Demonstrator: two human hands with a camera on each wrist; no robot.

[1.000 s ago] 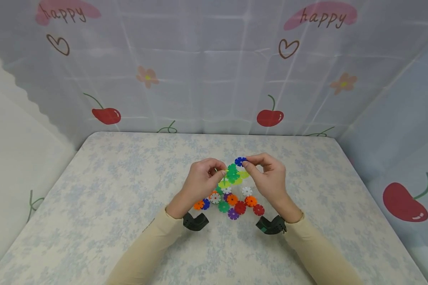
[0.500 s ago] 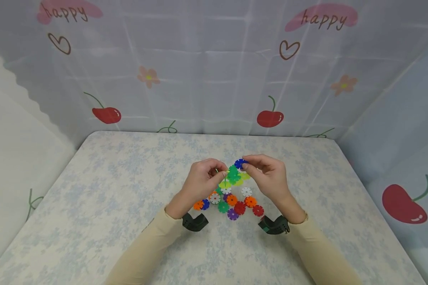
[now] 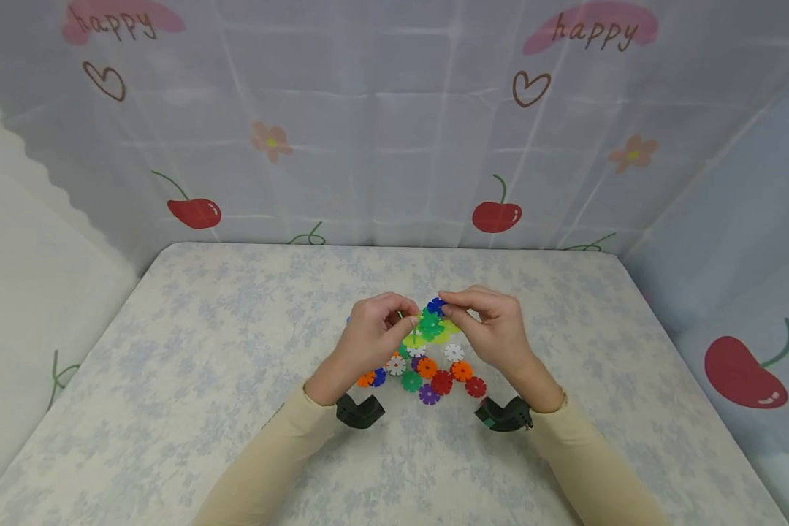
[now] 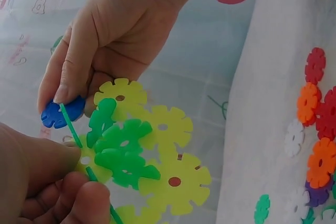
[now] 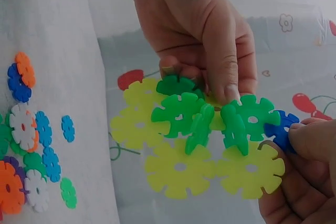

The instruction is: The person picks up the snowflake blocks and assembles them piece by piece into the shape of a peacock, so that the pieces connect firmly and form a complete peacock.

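Note:
My left hand (image 3: 378, 330) pinches a joined cluster of yellow and green plastic snowflake discs, holding it above the table. In the left wrist view, its thumb and fingers grip a yellow disc near green discs (image 4: 126, 142) that stand at angles to the yellow discs (image 4: 176, 182). My right hand (image 3: 489, 321) pinches a blue snowflake disc (image 5: 282, 131) between thumb and fingers. The blue disc's edge meets the rim of a green disc (image 5: 252, 119) at the cluster's side. Whether their slots are engaged cannot be told.
Loose snowflake discs lie on the table below the hands, among them a purple disc (image 3: 429, 394), a red disc (image 3: 475, 387), and a white disc (image 3: 454, 353). A floral cloth covers the table (image 3: 237, 314). A printed curtain (image 3: 375, 146) hangs behind it.
My right hand has moved slightly left with the blue disc, bringing it from apart to against the green part of the cluster. My left hand has stayed almost still.

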